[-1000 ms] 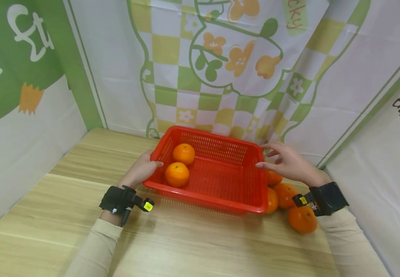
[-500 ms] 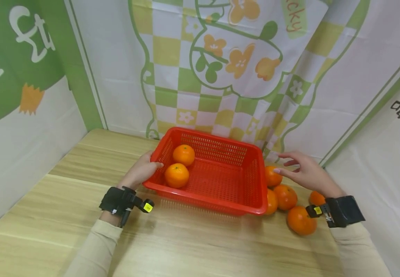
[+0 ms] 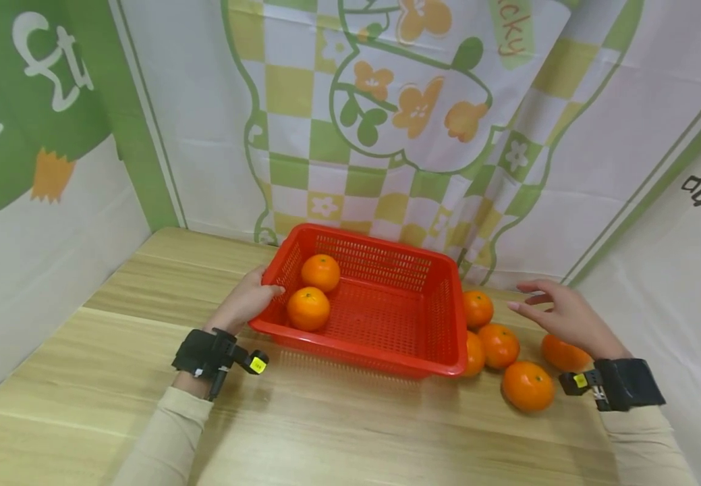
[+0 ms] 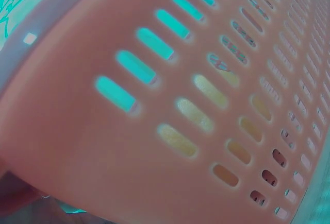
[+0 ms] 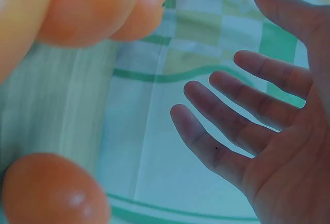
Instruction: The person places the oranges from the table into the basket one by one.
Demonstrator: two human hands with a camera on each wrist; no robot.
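Observation:
A red slotted plastic basket (image 3: 386, 341) sits on the wooden table with two oranges (image 3: 309, 308) in its left end. My left hand (image 3: 247, 300) grips the basket's left rim, thumb over the edge; the left wrist view is filled by the basket wall (image 4: 170, 105). Several oranges (image 3: 498, 344) lie loose on the table right of the basket. My right hand (image 3: 559, 314) hovers open above them, fingers spread and holding nothing; its fingers (image 5: 232, 126) show with oranges (image 5: 87, 7) nearby.
Printed cloth walls (image 3: 386, 135) close in the table at the back and both sides. Bare wooden tabletop (image 3: 356, 432) stretches in front of the basket. One orange (image 3: 563, 352) lies near the right wall, under my right wrist.
My right hand left the basket's right rim and drew back to the right, over the loose oranges. My left hand stayed on the left rim.

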